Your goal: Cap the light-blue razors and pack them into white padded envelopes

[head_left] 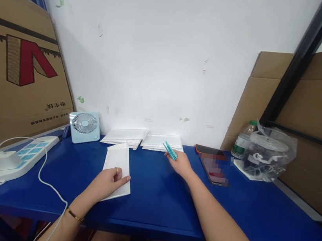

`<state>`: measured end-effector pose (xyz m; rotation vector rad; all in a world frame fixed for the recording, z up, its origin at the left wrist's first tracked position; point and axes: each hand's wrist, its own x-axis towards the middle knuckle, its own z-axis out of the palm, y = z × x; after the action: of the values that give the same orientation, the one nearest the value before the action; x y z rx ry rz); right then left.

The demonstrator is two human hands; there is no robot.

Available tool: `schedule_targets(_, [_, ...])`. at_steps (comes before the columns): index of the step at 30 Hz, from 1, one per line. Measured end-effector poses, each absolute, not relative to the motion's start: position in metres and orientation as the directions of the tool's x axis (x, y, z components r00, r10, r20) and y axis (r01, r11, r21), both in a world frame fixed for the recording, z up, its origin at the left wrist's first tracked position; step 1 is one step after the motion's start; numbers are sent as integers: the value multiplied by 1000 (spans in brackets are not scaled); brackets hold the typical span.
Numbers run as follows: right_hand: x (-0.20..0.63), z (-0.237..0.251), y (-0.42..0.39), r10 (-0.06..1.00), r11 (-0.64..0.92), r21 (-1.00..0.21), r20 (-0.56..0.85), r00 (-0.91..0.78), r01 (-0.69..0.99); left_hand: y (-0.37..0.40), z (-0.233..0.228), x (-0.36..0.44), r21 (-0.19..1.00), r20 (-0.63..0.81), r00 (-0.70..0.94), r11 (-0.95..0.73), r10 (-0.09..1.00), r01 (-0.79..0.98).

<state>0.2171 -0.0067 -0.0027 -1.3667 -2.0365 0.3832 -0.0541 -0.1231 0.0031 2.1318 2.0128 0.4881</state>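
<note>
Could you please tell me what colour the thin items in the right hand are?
Teal, seen in the head view: the thin items in the right hand.
</note>
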Motion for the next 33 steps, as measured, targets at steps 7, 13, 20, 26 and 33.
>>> schedule_targets(7, [216,4,-17,891,407,-215,308,-334,888,-99,5,-60,176,-31,-320,321,947,931])
schedule_targets(13, [218,10,-19,880,428,-59,254,-400,902,-107,31,-66,179,-235,104,-62,966,982])
schedule_targets(20, [216,10,-22,853,467,84,221,-473,880,-88,13,-50,248,-61,166,-146,984,958])
schedule_targets(26, [213,10,-21,833,475,179,226,-505,862,-83,18,-48,321,100,283,-300,954,898])
schedule_targets(33, [197,11,-33,770,537,215,270,-578,816,-80,20,-10,291,143,350,-377,926,879])
